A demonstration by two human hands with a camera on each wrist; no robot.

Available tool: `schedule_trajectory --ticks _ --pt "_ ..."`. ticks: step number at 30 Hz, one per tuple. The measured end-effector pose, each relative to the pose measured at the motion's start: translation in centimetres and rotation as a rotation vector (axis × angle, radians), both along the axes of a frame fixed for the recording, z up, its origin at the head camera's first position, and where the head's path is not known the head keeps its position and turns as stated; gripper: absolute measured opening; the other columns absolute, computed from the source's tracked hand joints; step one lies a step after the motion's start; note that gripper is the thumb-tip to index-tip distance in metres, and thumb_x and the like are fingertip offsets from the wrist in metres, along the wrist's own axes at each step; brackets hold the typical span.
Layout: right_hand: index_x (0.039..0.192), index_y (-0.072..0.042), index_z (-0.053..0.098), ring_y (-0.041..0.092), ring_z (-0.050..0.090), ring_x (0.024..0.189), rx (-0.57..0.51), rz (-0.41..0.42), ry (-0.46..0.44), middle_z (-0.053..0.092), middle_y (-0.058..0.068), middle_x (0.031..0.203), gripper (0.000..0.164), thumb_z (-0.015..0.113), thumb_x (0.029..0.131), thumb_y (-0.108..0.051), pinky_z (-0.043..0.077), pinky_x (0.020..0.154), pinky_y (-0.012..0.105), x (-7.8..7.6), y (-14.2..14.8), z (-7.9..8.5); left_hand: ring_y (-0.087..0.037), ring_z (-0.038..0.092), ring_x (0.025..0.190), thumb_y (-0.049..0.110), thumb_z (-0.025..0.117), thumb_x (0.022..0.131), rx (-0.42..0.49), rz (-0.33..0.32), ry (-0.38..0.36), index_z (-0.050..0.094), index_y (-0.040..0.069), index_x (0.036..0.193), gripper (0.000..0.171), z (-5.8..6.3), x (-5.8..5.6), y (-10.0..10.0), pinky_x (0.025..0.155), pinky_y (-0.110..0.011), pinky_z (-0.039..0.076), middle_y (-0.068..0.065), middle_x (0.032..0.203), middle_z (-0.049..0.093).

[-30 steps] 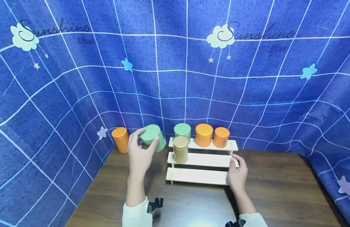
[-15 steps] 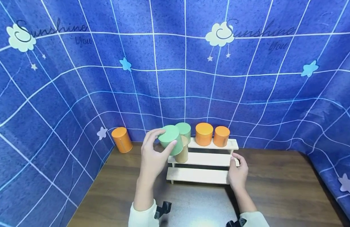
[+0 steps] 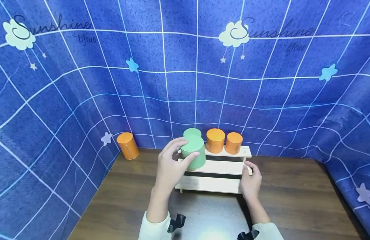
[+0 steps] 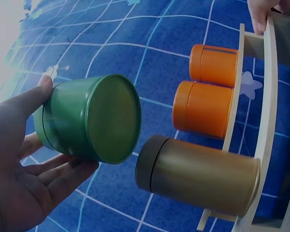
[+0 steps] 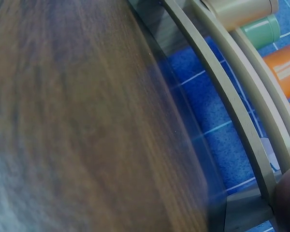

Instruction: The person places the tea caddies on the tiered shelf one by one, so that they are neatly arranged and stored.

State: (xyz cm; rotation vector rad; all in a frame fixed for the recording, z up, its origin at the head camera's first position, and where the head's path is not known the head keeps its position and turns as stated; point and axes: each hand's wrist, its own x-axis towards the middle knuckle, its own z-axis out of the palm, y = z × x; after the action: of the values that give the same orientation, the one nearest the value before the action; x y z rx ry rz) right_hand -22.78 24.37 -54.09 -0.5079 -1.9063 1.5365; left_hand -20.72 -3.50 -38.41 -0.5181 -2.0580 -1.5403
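Note:
My left hand (image 3: 170,170) holds a green tin (image 3: 196,156) between thumb and fingers, off the three-tier rack (image 3: 213,184). In the left wrist view, that tin's flat base faces a gold tin (image 4: 203,174) standing on the middle tier, with a gap between the two. The head view has the gold tin hidden behind the held one. My right hand (image 3: 251,183) grips the right end of the pale wooden rack. On the top tier stand another green tin (image 3: 192,132), partly covered, a wider orange tin (image 3: 215,141) and a narrower orange tin (image 3: 233,144).
A tall orange tin (image 3: 128,146) stands at the back left of the brown wooden table (image 3: 119,196), beside the curtain. Blue gridded cloth (image 3: 179,86) rises right behind the rack and along both sides.
My left hand has carried the green tin rightward from beside the rack to in front of its left part, overlapping the gold tin. The right hand has stayed on the rack.

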Motion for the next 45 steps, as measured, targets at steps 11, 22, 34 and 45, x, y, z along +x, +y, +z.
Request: schedule_trajectory --ticks 11,22,34,45 --pt "0.125 -0.001 0.072 -0.004 0.043 0.067 -0.005 0.016 0.021 0.071 0.020 0.126 0.025 0.059 0.104 -0.009 0.038 0.068 0.014 0.3 -0.2 0.4 -0.015 0.072 0.111 0.038 0.094 0.080 -0.083 -0.034 -0.010 0.077 0.016 0.125 0.053 -0.1 0.6 1.4 0.083 -0.032 0.066 0.001 0.134 0.071" --pt "0.125 0.001 0.070 0.001 0.048 0.085 0.003 -0.001 0.011 0.069 0.020 0.130 0.027 0.057 0.104 -0.009 0.039 0.082 0.016 0.0 -0.1 -0.2 -0.016 0.068 0.101 0.034 0.097 0.075 -0.250 -0.056 0.028 0.078 0.008 0.118 0.054 -1.4 0.6 4.1 0.078 -0.037 0.064 -0.009 0.133 0.072" --pt "0.126 0.000 0.070 0.015 0.052 0.111 -0.018 -0.004 0.004 0.069 0.019 0.134 0.027 0.057 0.104 -0.008 0.037 0.094 0.017 -0.1 -0.1 -0.3 -0.025 0.069 0.125 0.033 0.096 0.076 -0.373 0.012 -0.021 0.076 0.006 0.111 0.048 -3.1 0.2 6.4 0.106 -0.038 0.059 -0.009 0.128 0.073" --pt "0.125 -0.001 0.071 0.015 0.054 0.115 -0.010 -0.009 0.007 0.070 0.019 0.133 0.026 0.058 0.104 -0.009 0.036 0.095 0.015 -0.2 0.0 -0.4 -0.020 0.066 0.113 0.034 0.092 0.081 -0.445 0.022 -0.074 0.067 0.010 0.104 0.042 -5.1 -0.1 7.7 0.096 -0.038 0.061 -0.004 0.119 0.063"
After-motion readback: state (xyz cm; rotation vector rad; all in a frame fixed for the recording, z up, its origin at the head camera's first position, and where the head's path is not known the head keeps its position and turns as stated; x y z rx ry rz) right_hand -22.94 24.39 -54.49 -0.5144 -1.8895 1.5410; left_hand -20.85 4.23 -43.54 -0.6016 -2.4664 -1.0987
